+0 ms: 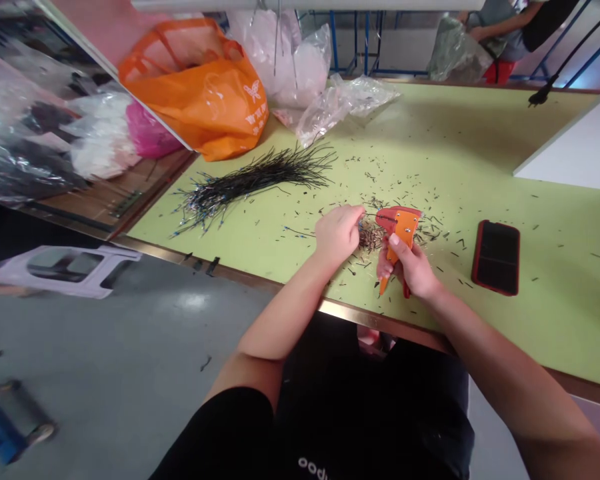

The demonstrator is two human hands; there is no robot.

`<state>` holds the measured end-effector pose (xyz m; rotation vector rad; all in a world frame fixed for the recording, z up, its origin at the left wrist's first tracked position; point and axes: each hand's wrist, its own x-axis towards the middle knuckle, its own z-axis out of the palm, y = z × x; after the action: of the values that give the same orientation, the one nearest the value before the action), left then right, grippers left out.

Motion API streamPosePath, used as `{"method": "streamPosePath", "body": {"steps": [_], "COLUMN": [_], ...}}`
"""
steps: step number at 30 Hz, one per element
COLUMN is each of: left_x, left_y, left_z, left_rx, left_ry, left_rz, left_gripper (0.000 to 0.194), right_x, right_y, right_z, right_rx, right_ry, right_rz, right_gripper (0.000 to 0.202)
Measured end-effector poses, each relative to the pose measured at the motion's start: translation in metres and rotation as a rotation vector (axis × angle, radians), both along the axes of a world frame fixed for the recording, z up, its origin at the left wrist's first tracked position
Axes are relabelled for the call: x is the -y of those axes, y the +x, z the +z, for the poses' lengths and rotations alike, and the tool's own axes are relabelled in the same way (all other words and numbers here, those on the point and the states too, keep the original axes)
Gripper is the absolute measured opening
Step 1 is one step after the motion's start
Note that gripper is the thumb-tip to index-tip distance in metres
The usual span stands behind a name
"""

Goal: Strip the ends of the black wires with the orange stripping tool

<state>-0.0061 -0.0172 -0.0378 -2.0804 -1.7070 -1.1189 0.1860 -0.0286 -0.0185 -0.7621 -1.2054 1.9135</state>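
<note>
My right hand [411,263] is wrapped round the handles of an orange and red wire stripper [405,225], its jaws turned to the left. Close to those jaws, my left hand [338,230] pinches a thin black wire [300,233], whose blue-tipped tail sticks out to the left of the fist. The wire's other end reaches toward the jaws; whether they grip it is too small to tell. Beneath both hands lies a pile of short cut bits [371,239]. A long bundle of black wires [260,175] with blue and white ends rests farther back on the left.
On the green table [460,147] lie a phone [497,257] at right and scattered black snippets. An orange bag [200,87] and clear plastic bags [340,107] stand at the back left. A white panel [575,147] juts in at right. Another person's arm [507,28] shows behind.
</note>
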Motion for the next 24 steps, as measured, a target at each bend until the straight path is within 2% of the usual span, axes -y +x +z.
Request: {"method": "streamPosePath", "body": {"steps": [3,8,11,14,19,21,24], "left_x": [-0.001,-0.004,-0.003,0.0,0.001,0.001,0.003], "left_y": [0.001,-0.003,-0.003,0.002,0.016,0.02,0.02], "left_z": [-0.001,-0.002,0.001,0.005,0.01,0.011,0.014], "left_rx": [0.041,0.195,0.308,0.534,0.977,1.098,1.229], "left_ry": [0.002,0.06,0.025,-0.111,-0.591,-0.698,-0.758], "left_rz": [-0.034,-0.1,-0.107,-0.19,-0.551,-0.598,-0.614], "left_gripper": [0.032,0.044,0.049,0.052,0.06,0.063,0.063], "right_x": [-0.003,-0.006,-0.006,-0.006,-0.007,-0.008,-0.009], "right_y": [-0.001,0.003,0.006,0.007,0.004,0.004,0.005], "right_z": [0.0,-0.003,-0.005,-0.007,-0.01,-0.011,-0.01], "right_rx": [-0.066,-0.075,-0.074,-0.063,-0.051,-0.084,-0.13], "right_ry": [-0.025,-0.092,-0.109,-0.115,-0.094,-0.084,-0.108], "right_rz": [0.0,0.135,0.171,0.193,0.25,0.256,0.291], "right_gripper": [0.052,0.051,0.053,0.055,0.056,0.055,0.054]}}
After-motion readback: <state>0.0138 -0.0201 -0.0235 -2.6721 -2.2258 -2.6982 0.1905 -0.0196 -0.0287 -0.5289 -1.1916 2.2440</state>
